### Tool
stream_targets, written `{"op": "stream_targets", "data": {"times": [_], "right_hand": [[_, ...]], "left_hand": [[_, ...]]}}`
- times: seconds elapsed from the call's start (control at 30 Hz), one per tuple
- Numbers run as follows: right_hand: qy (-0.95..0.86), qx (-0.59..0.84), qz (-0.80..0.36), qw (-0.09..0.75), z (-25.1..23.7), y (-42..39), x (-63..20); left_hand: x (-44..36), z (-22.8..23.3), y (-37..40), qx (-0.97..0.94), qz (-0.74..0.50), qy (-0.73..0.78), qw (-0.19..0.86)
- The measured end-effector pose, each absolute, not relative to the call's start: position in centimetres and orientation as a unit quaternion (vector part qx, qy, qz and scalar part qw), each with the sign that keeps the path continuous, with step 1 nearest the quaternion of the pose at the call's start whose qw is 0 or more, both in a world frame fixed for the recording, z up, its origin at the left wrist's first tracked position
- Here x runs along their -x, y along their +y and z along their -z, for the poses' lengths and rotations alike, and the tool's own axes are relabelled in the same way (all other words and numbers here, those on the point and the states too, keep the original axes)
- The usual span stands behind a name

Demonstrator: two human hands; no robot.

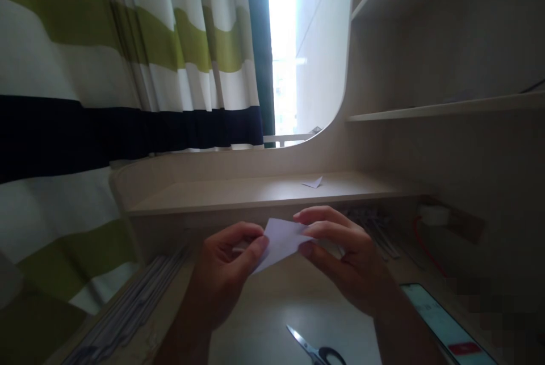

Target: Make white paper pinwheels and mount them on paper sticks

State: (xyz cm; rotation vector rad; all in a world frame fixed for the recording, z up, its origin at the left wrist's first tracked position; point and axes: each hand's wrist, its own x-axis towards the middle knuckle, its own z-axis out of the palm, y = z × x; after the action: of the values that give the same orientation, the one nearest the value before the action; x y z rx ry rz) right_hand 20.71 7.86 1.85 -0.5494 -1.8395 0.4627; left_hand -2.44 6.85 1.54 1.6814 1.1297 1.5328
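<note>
Both hands held a small piece of white paper (281, 240) above the pale desk (272, 308). The left hand (223, 268) pinched the sheet's left edge between thumb and forefinger, while the right hand (347, 260) gripped its right side, fingers curled over the top. The paper looked folded into a pointed shape (the exact folds could not be made out). A pair of scissors (317, 349) lay on the desk just below the hands, and a phone (447, 328) with its screen lit rested to the right. A smaller folded paper scrap (313, 182) sat on the raised ledge (238, 192) beneath the striped curtain (128, 70).
</note>
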Motion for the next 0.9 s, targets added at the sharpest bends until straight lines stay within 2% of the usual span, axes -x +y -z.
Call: {"op": "stream_targets", "data": {"times": [0.2,0.6,0.9], "right_hand": [[-0.744,0.259,-0.219,0.575,-1.69,8.34,-20.3],[-0.753,0.271,-0.279,0.53,-1.31,8.16,-20.18],[-0.735,0.271,-0.307,0.54,-1.18,8.37,-19.93]], "left_hand": [[2.17,-1.59,6.99,-0.624,-0.575,0.409,0.335],[1.88,-1.91,6.58,-0.632,-0.544,0.396,0.384],[1.86,-2.05,6.23,-0.635,-0.57,0.382,0.355]]}}
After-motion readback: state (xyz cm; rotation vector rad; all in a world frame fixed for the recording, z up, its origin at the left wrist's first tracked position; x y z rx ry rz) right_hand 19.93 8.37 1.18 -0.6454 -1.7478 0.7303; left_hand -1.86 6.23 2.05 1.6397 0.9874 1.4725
